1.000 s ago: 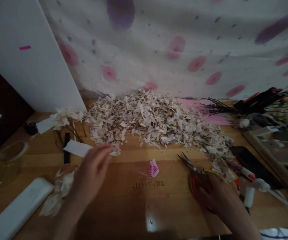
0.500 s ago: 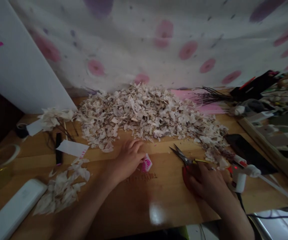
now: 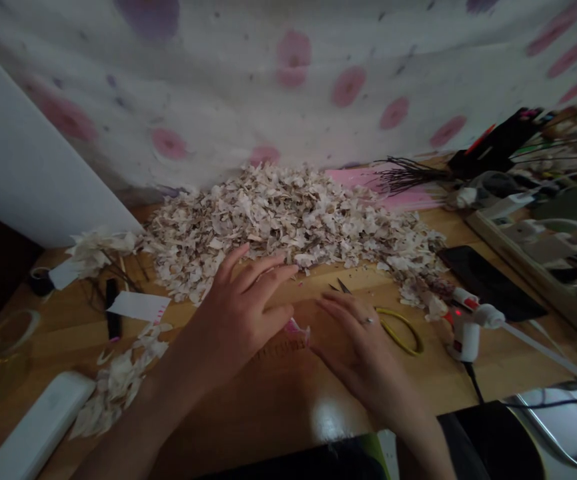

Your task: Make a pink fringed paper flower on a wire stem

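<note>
My left hand (image 3: 241, 310) hovers over the middle of the wooden table, its fingers stretched out and spread, the thumb beside a small white paper piece with pink marks (image 3: 297, 330). That paper lies between my two hands and is partly hidden by the left thumb. Facing it from the right is my right hand (image 3: 355, 333), open, fingers extended and a ring on one. Scissors (image 3: 402, 337) lie beneath and behind the right hand; only the blade tips and a yellow handle loop show. Whether either hand touches the paper is unclear.
A wide heap of pale dried petals (image 3: 278, 213) spans the back. To the left are a white paper strip (image 3: 138, 307), a dark marker (image 3: 113, 310), loose petals (image 3: 123, 380) and a white box-like object (image 3: 38, 427). Rightward are a glue gun (image 3: 465, 333) and a black phone (image 3: 491, 280).
My right hand has let go of the scissors, leaving them on the table, and moved left toward the paper. My left hand has lifted with its fingers spreading. The view has shifted slightly.
</note>
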### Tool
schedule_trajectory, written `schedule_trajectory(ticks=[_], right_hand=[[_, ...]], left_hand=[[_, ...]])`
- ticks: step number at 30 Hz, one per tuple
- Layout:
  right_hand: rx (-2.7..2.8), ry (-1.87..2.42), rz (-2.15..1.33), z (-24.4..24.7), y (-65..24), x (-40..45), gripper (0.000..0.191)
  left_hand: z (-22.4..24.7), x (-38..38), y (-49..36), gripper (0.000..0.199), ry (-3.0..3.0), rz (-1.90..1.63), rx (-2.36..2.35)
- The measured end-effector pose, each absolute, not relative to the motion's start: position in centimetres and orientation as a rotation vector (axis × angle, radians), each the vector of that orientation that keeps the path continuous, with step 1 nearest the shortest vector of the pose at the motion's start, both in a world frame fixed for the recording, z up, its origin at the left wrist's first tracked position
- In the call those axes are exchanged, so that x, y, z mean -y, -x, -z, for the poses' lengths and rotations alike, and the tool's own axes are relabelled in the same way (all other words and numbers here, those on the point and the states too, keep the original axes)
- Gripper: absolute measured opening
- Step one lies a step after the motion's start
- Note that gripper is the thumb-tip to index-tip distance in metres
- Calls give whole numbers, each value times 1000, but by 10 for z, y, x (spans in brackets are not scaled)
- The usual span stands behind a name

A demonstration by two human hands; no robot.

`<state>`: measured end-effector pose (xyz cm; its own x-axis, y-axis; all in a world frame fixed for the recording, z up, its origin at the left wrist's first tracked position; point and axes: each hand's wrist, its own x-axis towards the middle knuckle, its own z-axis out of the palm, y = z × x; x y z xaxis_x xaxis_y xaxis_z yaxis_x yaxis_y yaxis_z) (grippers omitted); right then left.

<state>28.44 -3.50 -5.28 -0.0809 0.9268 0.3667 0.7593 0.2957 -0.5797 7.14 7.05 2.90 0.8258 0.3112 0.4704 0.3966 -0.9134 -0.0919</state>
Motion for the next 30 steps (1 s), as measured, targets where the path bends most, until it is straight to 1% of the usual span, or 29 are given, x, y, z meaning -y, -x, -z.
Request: schedule_trajectory(ticks=[2,4,6,8,12,16,21,24,26,29,30], right_hand=[[1882,1427,-381,55,-271,26,38],[1883,1409,-349,61,-266,24,27],[1901,1430,-287,69,-267,29,18],[1939,1466,-268,78,-271,38,15],[1995,1501,-342,88,-274,60,13],[1935,1523,-438,83,-263,70,13],[2030,1426,-462,77,-238,59,28],[2173,1335,-445,84,-229,48,36],[2225,1356,-401,90,-227,44,35],[2266,1394,-338,96,-229,42,29],[2272,1391,-326,97,-230,43,28]], left_hand=[[-37,-64,-65,9,2820,724,608],[-37,-56,-54,9,2830,774,699],[-27,-46,-40,10,2812,828,787],[-8,-34,-23,15,2767,865,896],[36,-14,7,13,2729,816,990],[66,-3,31,14,2699,804,1131],[79,6,47,28,2733,795,1261],[81,13,45,30,2766,878,1324],[83,18,38,26,2780,904,1388],[89,23,27,32,2789,893,1429],[91,23,24,30,2784,894,1426]])
